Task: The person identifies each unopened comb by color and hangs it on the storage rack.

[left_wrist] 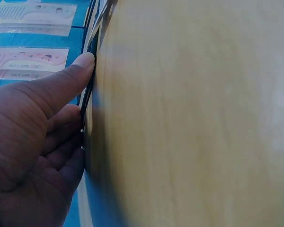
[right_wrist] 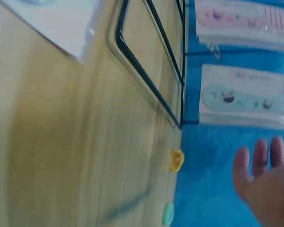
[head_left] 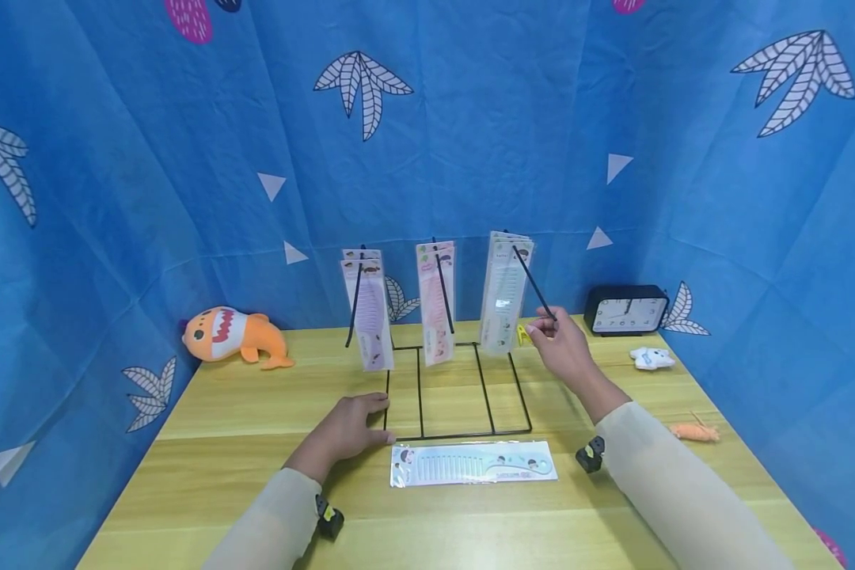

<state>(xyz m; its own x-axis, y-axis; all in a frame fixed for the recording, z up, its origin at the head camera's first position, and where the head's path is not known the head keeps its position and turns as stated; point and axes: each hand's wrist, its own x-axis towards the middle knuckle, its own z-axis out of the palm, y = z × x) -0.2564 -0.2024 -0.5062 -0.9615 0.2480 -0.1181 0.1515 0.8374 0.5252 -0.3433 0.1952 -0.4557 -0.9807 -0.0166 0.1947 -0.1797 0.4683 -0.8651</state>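
A black wire display rack (head_left: 458, 435) stands on the table, with packaged combs hanging from its three hooks. Purple comb packets (head_left: 372, 313) hang at the left, pink comb packets (head_left: 436, 305) in the middle and green comb packets (head_left: 502, 297) at the right. My left hand (head_left: 347, 426) rests at the rack's left base rod, thumb and fingers spread along it. My right hand (head_left: 561, 342) is up beside the green packets, by the tip of their hook; its fingers (right_wrist: 260, 158) look loosely extended in the right wrist view. Another green comb packet (head_left: 473, 464) lies flat in front of the rack.
An orange plush shark (head_left: 238, 336) lies at the back left. At the back right stand a black clock (head_left: 627, 310) and a small white figure (head_left: 651, 358). A small orange toy (head_left: 694, 431) lies near the right edge. Blue patterned cloth (head_left: 456, 158) encloses the table.
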